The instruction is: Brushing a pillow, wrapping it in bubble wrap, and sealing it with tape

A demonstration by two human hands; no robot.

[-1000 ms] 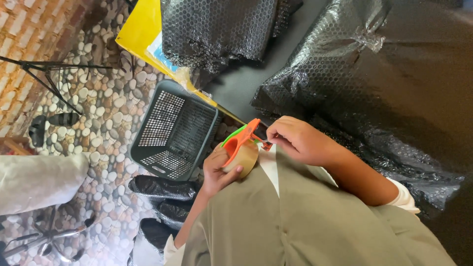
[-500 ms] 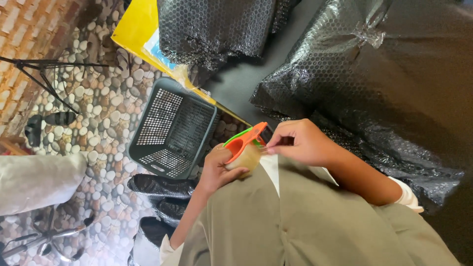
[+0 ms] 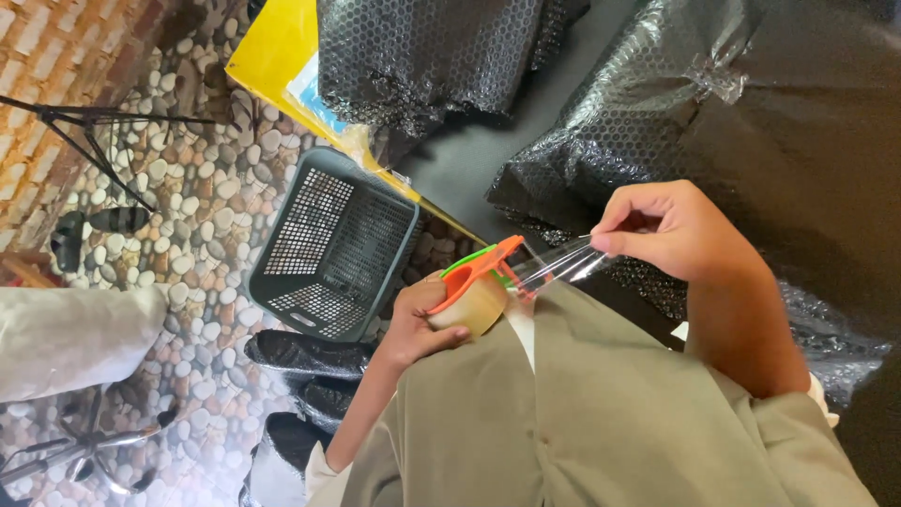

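My left hand (image 3: 418,324) grips a tape dispenser (image 3: 477,282) with an orange and green frame and a tan roll of clear tape. My right hand (image 3: 671,230) pinches the free end of the clear tape strip (image 3: 556,264), which stretches taut from the dispenser to my fingertips. Both hands hover over my olive-green shirt. Behind my right hand lies a large object wrapped in black bubble wrap (image 3: 751,122) on a dark table.
A dark green plastic basket (image 3: 333,246) stands on the pebble floor beside the table. A yellow board (image 3: 272,47) and a second black bubble-wrapped bundle (image 3: 422,47) lie at the top. Tripod legs (image 3: 84,131) stand left, and black shoes (image 3: 300,361) sit below the basket.
My right hand has pulled away from the dispenser to the right, drawing out a length of clear tape. The left hand still holds the dispenser.
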